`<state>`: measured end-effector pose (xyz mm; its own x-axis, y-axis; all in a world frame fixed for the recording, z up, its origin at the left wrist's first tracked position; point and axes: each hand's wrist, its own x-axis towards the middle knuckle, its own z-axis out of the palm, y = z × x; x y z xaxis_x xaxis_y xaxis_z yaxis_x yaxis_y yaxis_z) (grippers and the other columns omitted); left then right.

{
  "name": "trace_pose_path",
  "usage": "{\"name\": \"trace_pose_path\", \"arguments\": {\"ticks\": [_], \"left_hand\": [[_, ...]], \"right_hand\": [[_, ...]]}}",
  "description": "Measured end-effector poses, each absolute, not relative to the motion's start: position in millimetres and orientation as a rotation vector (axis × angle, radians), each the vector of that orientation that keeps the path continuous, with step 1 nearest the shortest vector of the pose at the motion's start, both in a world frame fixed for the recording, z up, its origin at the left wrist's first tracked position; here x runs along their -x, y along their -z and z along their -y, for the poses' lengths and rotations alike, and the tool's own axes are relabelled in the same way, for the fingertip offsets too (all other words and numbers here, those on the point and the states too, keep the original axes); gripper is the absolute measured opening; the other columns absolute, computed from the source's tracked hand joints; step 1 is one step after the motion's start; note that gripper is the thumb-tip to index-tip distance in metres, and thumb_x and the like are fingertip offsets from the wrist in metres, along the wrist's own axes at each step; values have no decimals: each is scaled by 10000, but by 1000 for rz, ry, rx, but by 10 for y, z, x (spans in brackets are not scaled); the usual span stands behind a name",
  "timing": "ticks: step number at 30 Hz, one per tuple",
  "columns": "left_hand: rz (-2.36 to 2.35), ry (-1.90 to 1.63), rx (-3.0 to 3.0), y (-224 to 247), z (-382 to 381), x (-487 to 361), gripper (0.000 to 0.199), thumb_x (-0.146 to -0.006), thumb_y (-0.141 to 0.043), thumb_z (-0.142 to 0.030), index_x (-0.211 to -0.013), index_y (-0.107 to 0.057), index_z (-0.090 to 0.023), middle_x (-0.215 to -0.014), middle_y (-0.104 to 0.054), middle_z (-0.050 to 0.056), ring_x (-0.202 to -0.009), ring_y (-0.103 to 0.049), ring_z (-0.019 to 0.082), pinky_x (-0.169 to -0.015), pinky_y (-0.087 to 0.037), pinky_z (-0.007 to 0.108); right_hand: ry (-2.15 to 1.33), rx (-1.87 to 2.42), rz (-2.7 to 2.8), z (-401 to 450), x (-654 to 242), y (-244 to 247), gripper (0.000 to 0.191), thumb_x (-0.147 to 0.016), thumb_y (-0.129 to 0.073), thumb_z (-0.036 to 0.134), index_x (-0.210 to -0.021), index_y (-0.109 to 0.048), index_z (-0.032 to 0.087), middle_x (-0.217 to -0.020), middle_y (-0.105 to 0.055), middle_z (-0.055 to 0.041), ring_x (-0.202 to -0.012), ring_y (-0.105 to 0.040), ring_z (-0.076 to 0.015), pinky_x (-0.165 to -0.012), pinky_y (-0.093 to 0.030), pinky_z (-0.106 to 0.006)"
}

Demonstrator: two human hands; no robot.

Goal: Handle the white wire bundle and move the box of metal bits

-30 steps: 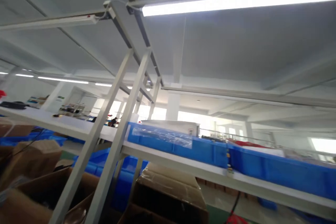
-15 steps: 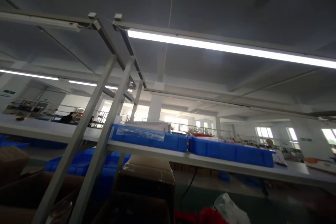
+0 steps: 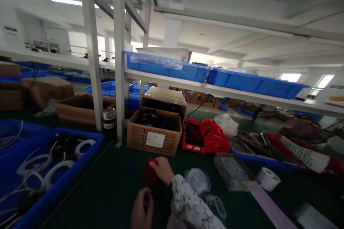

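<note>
My right hand reaches over the dark green work surface, its fingers closed on a small red object. Blur hides what kind of thing the red object is. Lower and to the left, my left hand has its fingers curled in; whatever lies within them is dark and cannot be made out. A coil of clear tubing lies right of my right forearm. Ahead of the hands stands an open cardboard box with black items inside.
At left is a blue bin with white tubing and black parts. A red bin, a box of small metal parts and a white roll sit at right. Overhead, a shelf carries blue trays; its upright meets the table.
The view has tipped down from the ceiling and lights to the work surface. Both hands, the red object and the bins on the table have come into view.
</note>
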<state>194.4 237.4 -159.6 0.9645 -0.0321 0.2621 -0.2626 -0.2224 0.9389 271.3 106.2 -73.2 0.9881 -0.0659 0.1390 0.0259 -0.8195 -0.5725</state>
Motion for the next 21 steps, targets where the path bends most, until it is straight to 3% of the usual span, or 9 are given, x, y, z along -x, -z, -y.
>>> {"name": "trace_pose_path", "arguments": {"ticks": [2,5,10,13,16,18,21], "left_hand": [[242,-212,-1792,1572,-2471,-1958,334,-808,-465,-452,-976,-528,-171,-918,-605,90,-804,-601,234,-739,-496,364],[234,-223,-1806,1469,-2580,-1941,284,-845,-434,-407,-977,-514,-169,-901,-581,76,-814,-576,214,-746,-469,344],[210,-233,-1788,1433,-2612,-1940,231,-857,-429,-351,-978,-502,-169,-877,-555,58,-787,-553,193,-736,-455,342],[209,-230,-1768,1541,-2582,-1953,216,-849,-439,-326,-978,-507,-167,-867,-559,55,-774,-554,188,-737,-461,349],[188,-243,-1745,1494,-2596,-1984,206,-842,-447,-310,-967,-513,-161,-858,-561,60,-764,-554,184,-721,-472,344],[167,-294,-1718,1191,-2688,-1988,202,-842,-462,-307,-968,-518,-159,-874,-566,63,-779,-556,179,-727,-477,334],[251,-539,-1621,301,-2982,-1908,213,-846,-507,-278,-1011,-563,-156,-983,-589,65,-921,-568,183,-835,-473,335]], "right_hand": [[136,2607,23,-1120,-2654,780,351,-751,-636,492,-902,-695,181,-953,-589,-105,-927,-508,-256,-785,-396,-340],[67,2698,86,-1142,-2581,775,582,-620,-730,560,-1115,-633,271,-1131,-526,-122,-1066,-413,-331,-871,-364,-444],[33,2744,138,-1062,-2532,693,612,-689,-672,575,-1223,-559,299,-1242,-484,-126,-1113,-393,-345,-908,-361,-483],[82,2714,175,-982,-2528,615,476,-781,-614,519,-1168,-609,242,-1202,-546,-122,-1105,-448,-309,-933,-378,-434],[151,2654,204,-866,-2461,326,298,-900,-483,393,-961,-694,191,-1004,-660,-85,-955,-578,-213,-896,-430,-331],[285,2572,166,-781,-2298,-37,345,-940,-395,341,-893,-691,170,-899,-684,-73,-854,-618,-178,-829,-470,-297],[698,2287,158,-681,-1858,-653,301,-941,-408,351,-1023,-635,171,-970,-667,-71,-854,-626,-159,-791,-508,-296]]}}
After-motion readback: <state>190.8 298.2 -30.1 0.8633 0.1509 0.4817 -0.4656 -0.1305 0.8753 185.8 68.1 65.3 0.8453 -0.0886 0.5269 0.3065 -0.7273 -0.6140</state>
